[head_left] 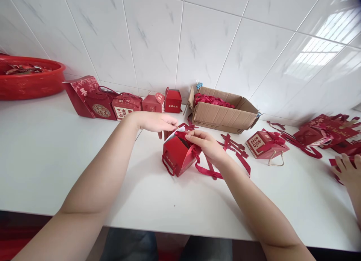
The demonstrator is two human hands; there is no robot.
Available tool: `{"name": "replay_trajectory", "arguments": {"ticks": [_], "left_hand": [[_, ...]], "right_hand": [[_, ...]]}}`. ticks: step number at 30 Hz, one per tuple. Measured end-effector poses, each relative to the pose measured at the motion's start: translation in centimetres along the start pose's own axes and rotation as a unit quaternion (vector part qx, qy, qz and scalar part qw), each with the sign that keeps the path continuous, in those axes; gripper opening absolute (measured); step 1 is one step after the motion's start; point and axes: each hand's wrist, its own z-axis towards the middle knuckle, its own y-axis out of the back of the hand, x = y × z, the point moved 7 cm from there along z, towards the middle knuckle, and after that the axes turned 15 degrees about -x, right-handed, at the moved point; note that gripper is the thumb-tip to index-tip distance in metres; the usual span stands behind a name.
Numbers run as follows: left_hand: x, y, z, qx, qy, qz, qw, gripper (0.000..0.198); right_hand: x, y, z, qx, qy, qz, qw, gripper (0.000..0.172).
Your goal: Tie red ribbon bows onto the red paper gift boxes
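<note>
A red gift box (180,154) with a red cord handle on its side stands on the white table in front of me, its top partly open with a dark gap. At its back edge, my left hand (156,122) has its fingers bent and closed on a raised flap with a pale inner side. My right hand (205,142) pinches red ribbon over the top opening. More of that red ribbon (207,172) trails from the box's right side across the table. Where the left fingertips meet the flap is partly hidden.
Several red boxes (124,106) line the wall. A cardboard carton (225,116) holds red ribbons. Loose ribbon strips (232,144) and a bow-tied box (266,144) lie to the right. Another person's hand (348,170) is at the far right. A red basin (31,80) stands left.
</note>
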Motion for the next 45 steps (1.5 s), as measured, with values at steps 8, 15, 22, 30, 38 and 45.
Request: {"name": "replay_trajectory", "arguments": {"ticks": [8, 15, 22, 30, 38, 45], "left_hand": [[-0.1, 1.6, 0.5, -0.098, -0.031, -0.053, 0.993, 0.018], [-0.8, 3.8, 0.1, -0.184, -0.061, -0.301, 0.934, 0.012], [-2.9, 6.4, -2.1, -0.254, -0.201, -0.494, 0.807, 0.02], [-5.1, 7.2, -5.5, -0.324, -0.265, -0.532, 0.736, 0.025], [-6.5, 7.5, -8.1, -0.362, -0.26, -0.516, 0.731, 0.037], [-6.5, 7.6, -8.6, -0.348, -0.303, -0.497, 0.735, 0.038]], "right_hand": [[0.6, 0.0, -0.3, 0.001, 0.016, -0.034, 0.999, 0.029], [2.3, 1.6, -0.3, -0.063, 0.086, -0.076, 0.991, 0.034], [4.1, 2.5, -1.2, -0.041, 0.13, -0.187, 0.973, 0.03], [3.7, -0.6, -2.9, -0.073, 0.237, -0.324, 0.913, 0.039], [2.8, -1.0, -2.5, -0.021, 0.284, -0.361, 0.888, 0.03], [3.3, -1.7, -2.6, 0.002, 0.339, -0.343, 0.876, 0.024]]}}
